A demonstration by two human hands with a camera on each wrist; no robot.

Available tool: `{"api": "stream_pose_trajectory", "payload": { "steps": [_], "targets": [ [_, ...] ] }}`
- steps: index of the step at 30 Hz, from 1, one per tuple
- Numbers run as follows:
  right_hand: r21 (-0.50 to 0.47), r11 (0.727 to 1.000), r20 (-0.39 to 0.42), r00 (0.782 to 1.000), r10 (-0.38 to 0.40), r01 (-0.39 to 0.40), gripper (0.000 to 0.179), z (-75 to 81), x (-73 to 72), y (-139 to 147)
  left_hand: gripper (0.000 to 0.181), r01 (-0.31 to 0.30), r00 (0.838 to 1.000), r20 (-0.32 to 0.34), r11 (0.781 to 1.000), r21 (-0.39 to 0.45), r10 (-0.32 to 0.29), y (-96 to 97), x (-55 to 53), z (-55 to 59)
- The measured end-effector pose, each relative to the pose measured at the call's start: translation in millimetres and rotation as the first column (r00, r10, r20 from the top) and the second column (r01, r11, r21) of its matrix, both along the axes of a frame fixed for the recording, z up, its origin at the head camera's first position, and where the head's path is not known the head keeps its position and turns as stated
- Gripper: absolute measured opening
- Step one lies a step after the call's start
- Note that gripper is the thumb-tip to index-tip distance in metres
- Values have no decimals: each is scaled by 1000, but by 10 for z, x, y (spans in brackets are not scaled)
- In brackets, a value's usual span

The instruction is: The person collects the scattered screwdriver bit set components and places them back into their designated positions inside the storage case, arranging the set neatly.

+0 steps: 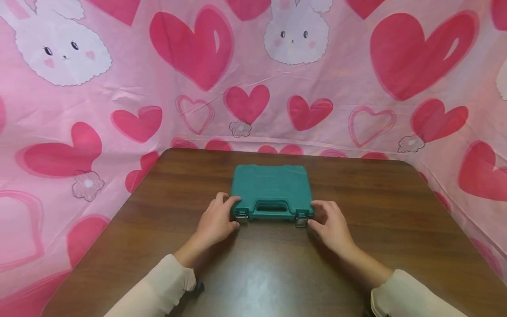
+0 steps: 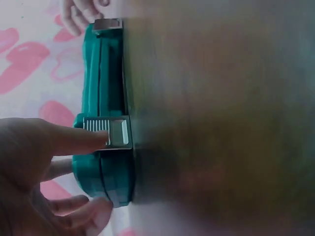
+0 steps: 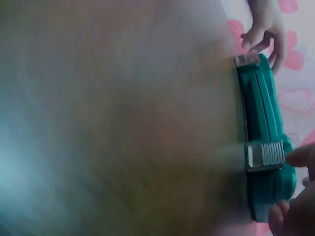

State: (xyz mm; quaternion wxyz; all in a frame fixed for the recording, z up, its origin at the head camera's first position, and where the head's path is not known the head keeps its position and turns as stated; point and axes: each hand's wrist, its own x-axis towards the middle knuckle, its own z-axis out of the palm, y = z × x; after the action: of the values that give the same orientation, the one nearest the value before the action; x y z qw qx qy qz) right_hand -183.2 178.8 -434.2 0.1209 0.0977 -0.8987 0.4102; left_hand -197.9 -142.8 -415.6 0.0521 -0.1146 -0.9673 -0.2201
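Note:
A teal plastic carrying case [image 1: 272, 182] lies flat on the table, its handle [image 1: 271, 208] and two metallic-looking latches facing me. My left hand [image 1: 215, 220] grips its near left corner. In the left wrist view the thumb [image 2: 81, 141] lies over the ribbed left latch [image 2: 119, 132], while other fingers curl along the case's side. At the near right corner is my right hand [image 1: 333, 224], a finger at the lid's edge and the thumb by the right latch [image 1: 301, 220]. The right wrist view shows that latch [image 3: 266, 155] flat across the seam, with a fingertip at its ribbed end.
The brown wooden table [image 1: 273, 273] has rounded far corners. Behind it and along both sides hangs a pink cloth [image 1: 340, 75] printed with hearts and rabbits. The case sits toward the far half of the table.

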Motion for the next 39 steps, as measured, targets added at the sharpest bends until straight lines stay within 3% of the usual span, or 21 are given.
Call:
{"api": "stream_pose_trajectory", "payload": {
  "steps": [4, 8, 13, 18, 27, 39],
  "targets": [
    [227, 971, -2, 997, 72, -70, 65, 16, -96, 43, 79, 74, 997, -23, 983, -168, -79, 23, -38, 33],
    [399, 907, 36, 991, 127, -131, 86, -13, -195, 43, 85, 132, 990, -17, 966, -222, -139, 49, -82, 42],
    [518, 841, 16, 984, 175, -158, 97, -9, -263, 29, 85, 157, 986, -23, 956, -247, -167, 75, -133, 29],
    [581, 796, 5, 979, 206, -170, 99, 48, -320, 25, 82, 155, 985, -36, 953, -259, -170, 98, -175, 18],
    [579, 792, 43, 977, 208, -194, 98, 73, -345, 23, 79, 148, 985, -46, 952, -266, -166, 105, -193, 31],
    [577, 793, 31, 976, 216, -193, 97, 64, -366, 31, 74, 164, 981, -58, 954, -249, -183, 80, -224, 52]
  ]
}}
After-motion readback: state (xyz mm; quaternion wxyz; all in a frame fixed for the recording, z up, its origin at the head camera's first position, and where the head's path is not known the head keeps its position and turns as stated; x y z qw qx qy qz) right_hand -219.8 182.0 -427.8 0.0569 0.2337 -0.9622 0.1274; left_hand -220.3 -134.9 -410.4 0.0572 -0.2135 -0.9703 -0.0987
